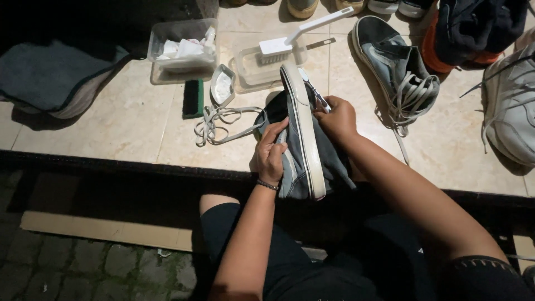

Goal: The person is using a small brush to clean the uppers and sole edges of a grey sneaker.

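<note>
Here the left hand [271, 151] and right hand [336, 118] each keep a closed grip on the grey sneaker [301, 139].

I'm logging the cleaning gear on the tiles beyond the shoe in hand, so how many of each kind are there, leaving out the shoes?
White long-handled brush: 1
Clear plastic tubs: 2
Dark block brush: 1
Loose bundle of laces: 1
Total: 5
</note>
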